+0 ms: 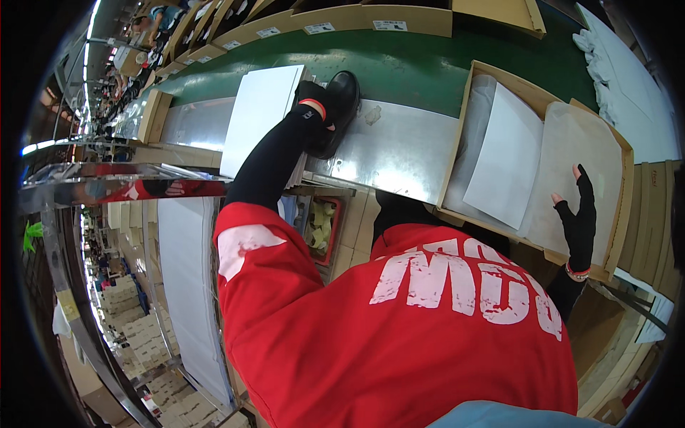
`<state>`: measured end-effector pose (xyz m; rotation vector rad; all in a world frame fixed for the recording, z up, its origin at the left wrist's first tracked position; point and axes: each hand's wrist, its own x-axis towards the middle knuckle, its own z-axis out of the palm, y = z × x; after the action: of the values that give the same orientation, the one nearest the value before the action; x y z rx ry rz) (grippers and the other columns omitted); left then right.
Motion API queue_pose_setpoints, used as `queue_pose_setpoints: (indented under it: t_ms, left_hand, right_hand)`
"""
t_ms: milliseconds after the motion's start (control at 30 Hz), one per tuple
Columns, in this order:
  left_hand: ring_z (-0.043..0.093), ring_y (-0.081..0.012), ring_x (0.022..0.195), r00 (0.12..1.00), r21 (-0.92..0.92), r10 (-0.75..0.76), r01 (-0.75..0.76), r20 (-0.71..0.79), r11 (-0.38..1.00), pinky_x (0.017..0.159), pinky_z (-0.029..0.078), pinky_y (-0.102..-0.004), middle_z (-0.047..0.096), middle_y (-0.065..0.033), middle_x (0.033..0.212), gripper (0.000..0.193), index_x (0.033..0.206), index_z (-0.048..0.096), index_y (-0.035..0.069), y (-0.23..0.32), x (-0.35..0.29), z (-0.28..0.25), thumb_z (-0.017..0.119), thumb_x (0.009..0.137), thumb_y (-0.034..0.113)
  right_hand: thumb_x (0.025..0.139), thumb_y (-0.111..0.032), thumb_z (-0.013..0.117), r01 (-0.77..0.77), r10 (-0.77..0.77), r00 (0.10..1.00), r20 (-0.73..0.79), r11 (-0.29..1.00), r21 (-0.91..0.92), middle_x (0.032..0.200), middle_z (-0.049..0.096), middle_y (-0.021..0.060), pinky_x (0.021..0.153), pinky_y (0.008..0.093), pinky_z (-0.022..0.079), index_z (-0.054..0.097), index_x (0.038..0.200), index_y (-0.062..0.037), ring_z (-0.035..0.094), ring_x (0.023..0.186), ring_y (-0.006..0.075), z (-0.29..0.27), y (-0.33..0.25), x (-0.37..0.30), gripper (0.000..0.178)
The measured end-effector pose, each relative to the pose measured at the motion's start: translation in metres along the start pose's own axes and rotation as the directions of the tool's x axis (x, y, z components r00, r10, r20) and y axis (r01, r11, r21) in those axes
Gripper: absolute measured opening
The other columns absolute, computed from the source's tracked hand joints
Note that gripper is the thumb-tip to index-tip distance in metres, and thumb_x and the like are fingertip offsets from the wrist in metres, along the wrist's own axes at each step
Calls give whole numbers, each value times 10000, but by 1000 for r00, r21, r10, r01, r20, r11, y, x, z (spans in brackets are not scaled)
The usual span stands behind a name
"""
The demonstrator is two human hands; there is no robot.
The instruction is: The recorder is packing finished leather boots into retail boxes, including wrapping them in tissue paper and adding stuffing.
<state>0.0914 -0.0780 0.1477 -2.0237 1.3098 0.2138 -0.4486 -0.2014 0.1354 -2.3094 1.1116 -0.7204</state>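
Note:
A black leather shoe (pixel 344 103) stands at the metal edge of the bench, with a dark shape under its near end that I cannot make out. My left hand (pixel 312 98), in a black glove with a red wristband, is closed on the shoe's left side; most of its fingers are hidden. Right beside it lies a stack of white paper sheets (pixel 264 107). My right hand (pixel 579 221), in a black glove with bare fingertips, is open, fingers apart, over the tissue paper (pixel 571 164) in an open cardboard box (pixel 462 139). A white sheet (pixel 505 160) also lies inside that box.
Several open shoeboxes (pixel 342 20) line the far side of the green bench surface (pixel 421 64). White paper (pixel 628 93) is piled at the far right, above stacked brown cardboard (pixel 653 214). A metal rail (pixel 128 187) stands left; a red bin (pixel 325 232) sits below the bench.

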Motion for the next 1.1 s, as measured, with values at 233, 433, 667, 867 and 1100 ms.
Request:
queue_pose_setpoints:
  t_ms: [233, 433, 667, 867, 1100]
  left_hand:
    - [671, -305, 976, 951, -611, 282, -147, 131, 778, 912, 485, -358, 710, -179, 1002, 722, 1026, 710, -15, -13, -29, -19, 736, 692, 625]
    - [598, -257, 1121, 825, -878, 388, -473, -411, 75, 958, 450, -336, 633, -199, 1191, 731, 1304, 536, -37, 92, -77, -71, 770, 776, 412]
    - [673, -322, 959, 711, -800, 592, -573, -380, 175, 859, 487, -374, 688, -211, 1004, 817, 1225, 582, -12, 264, -31, -93, 614, 795, 682]
    - [637, -369, 1059, 660, -648, 716, -651, -228, 394, 891, 475, -388, 659, -271, 1089, 871, 1245, 552, -68, 296, -25, -107, 559, 823, 694]
    - [584, -378, 1045, 501, -214, 620, -851, -603, 480, 950, 397, -483, 636, -196, 1030, 647, 1207, 567, -3, 328, -23, -77, 598, 862, 543]
  right_hand:
    - [836, -82, 727, -115, 111, 992, -60, 992, -60, 1422, 507, 112, 1084, 356, 369, 472, 1404, -61, 459, 1332, 242, -14, 45, -23, 623]
    - [822, -379, 757, -259, 223, 964, -147, 916, -306, 1447, 454, 191, 1087, 461, 338, 471, 1397, -50, 425, 1350, 322, 1, 112, -18, 722]
    - [831, -616, 630, -439, 407, 898, -167, 807, -396, 1554, 262, 213, 1046, 710, 203, 306, 1498, -132, 207, 1439, 435, 27, 120, -36, 885]
    - [839, -628, 611, -489, 463, 872, -157, 833, -259, 1552, 267, 207, 1085, 667, 185, 330, 1490, -133, 204, 1443, 421, 30, 131, -50, 865]
    - [824, -514, 706, -485, 484, 874, -48, 875, -1, 1426, 468, 193, 1085, 381, 352, 456, 1394, -24, 439, 1333, 318, 11, 128, -30, 792]
